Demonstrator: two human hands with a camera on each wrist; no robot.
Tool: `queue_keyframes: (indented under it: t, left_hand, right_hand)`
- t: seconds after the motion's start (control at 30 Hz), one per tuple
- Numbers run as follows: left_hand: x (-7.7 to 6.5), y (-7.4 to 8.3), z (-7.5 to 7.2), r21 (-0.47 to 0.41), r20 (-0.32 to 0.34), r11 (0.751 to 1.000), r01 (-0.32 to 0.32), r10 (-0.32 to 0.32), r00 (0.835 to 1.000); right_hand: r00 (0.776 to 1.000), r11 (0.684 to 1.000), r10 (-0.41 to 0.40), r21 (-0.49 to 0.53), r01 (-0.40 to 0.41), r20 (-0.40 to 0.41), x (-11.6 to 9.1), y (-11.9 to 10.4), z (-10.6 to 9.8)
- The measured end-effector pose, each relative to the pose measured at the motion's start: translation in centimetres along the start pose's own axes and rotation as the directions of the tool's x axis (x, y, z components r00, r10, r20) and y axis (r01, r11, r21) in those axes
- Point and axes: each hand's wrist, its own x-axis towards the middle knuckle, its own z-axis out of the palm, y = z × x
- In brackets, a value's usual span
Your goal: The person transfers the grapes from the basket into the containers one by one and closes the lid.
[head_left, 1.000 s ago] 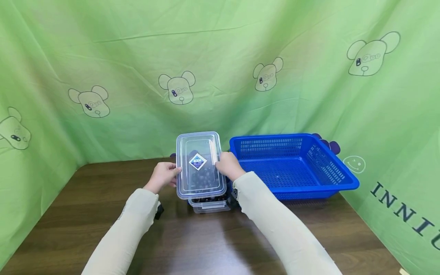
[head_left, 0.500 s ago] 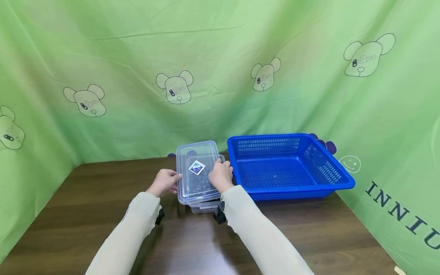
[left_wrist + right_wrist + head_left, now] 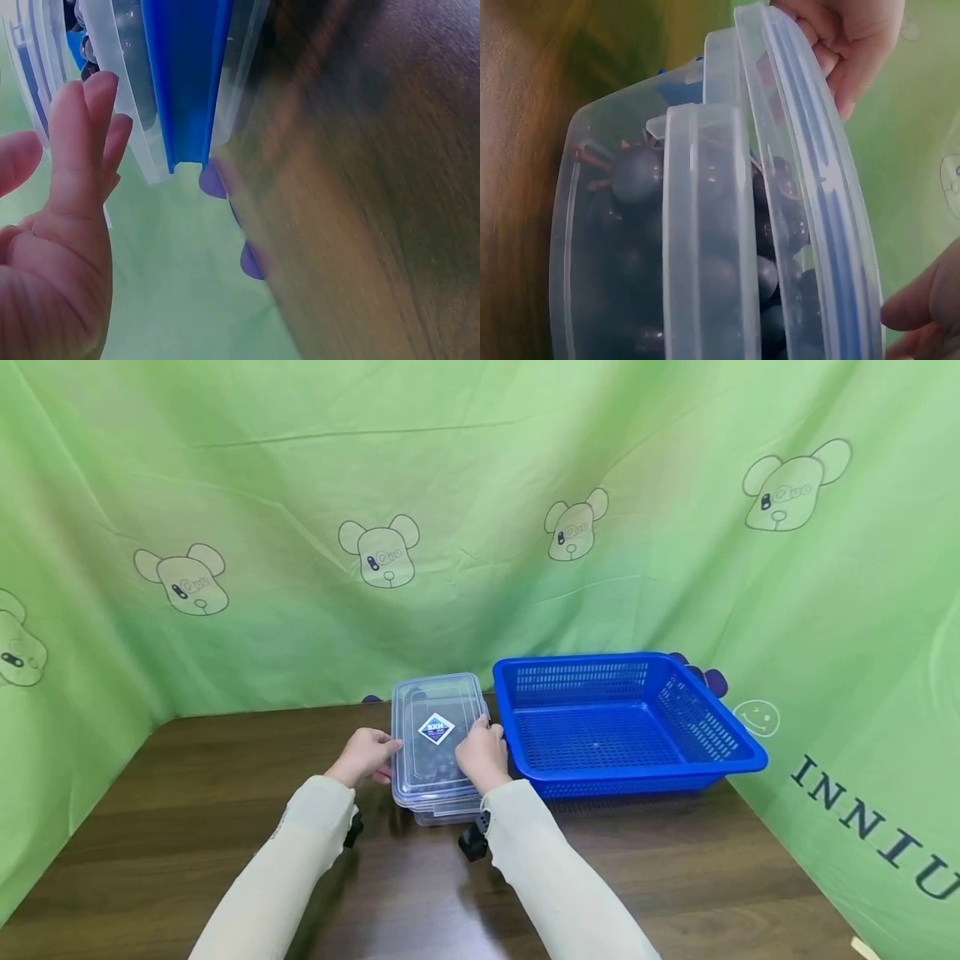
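— What was in hand at the wooden table (image 3: 202, 852)?

— The left hand (image 3: 365, 757) and right hand (image 3: 482, 753), in pale sleeves (image 3: 273, 868), held a clear lid (image 3: 418, 764) over a translucent container (image 3: 705, 247) of dark grapes (image 3: 637, 174).

— How firm was the grip?

— The left pinched the lid's left edge between thumb and fingers, closed to about the rim's thickness. The right was closed at the opposite edge, thumb on the upper face, fingers bent; their undersides were hidden.

— How did the lid lie?

— At a slant above the container's rim, grapes showing through the gap in the right wrist view. Whether its far side touched the rim, I could not tell.

— And around it?

— The container rested on the tabletop; just to its right stood a blue slotted basket (image 3: 645, 772), before a green curtain (image 3: 480, 618) printed with animal heads (image 3: 386, 557).
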Motion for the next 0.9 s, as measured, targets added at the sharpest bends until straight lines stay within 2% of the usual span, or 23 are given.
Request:
queue_keyframes:
  t: [0.1, 0.17, 0.43, 0.67, 0.9]
  left_hand:
    - [0.0, 0.0, 0.1, 0.016, 0.010, 1.000, 0.007, -0.007, 1.000]
    - [0.1, -0.1, 0.2, 0.016, 0.019, 1.000, 0.007, -0.007, 1.000]
    - [0.0, -0.8, -0.3, 0.030, -0.002, 1.000, -0.005, 0.005, 1.000]
    - [-0.1, -0.8, -0.7, 0.040, 0.000, 0.999, -0.013, 0.013, 1.000]
    - [-0.1, -1.0, -0.7, 0.069, -0.021, 0.998, 0.009, -0.008, 1.000]
  right_hand:
    - [0.998, 1.000, 0.026, 0.009, -0.027, 0.056, -0.1, 0.3, -0.1]
    - [0.998, 1.000, 0.020, 0.017, -0.022, 0.066, -0.1, 0.5, -0.2]
    - [0.993, 0.993, -0.118, -0.014, 0.118, 0.024, -0.2, 1.2, 0.3]
    - [0.996, 0.998, -0.056, -0.006, 0.057, 0.072, -0.1, 1.5, -0.2]
    - [0.995, 0.996, -0.079, 0.041, 0.076, 0.062, 0.1, 1.9, 0.4]
